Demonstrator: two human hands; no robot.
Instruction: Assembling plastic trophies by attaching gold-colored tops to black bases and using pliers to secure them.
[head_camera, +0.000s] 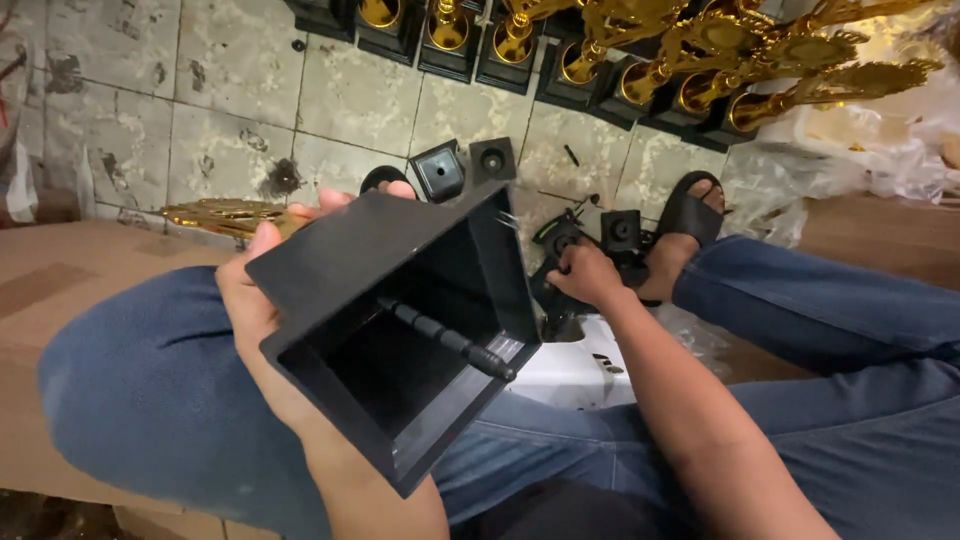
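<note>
Centrally, the left hand (262, 300) grips a hollow black plastic trophy base (400, 320) by its outer wall, open underside facing the camera, a black threaded rod (445, 338) standing inside. Lower right, the right hand (590, 275) reaches down, fingers closed around a small black part (560, 243) among loose black caps (438, 170) on the tiled floor (230, 110). Gold trophies (700, 60) line the top edge.
</note>
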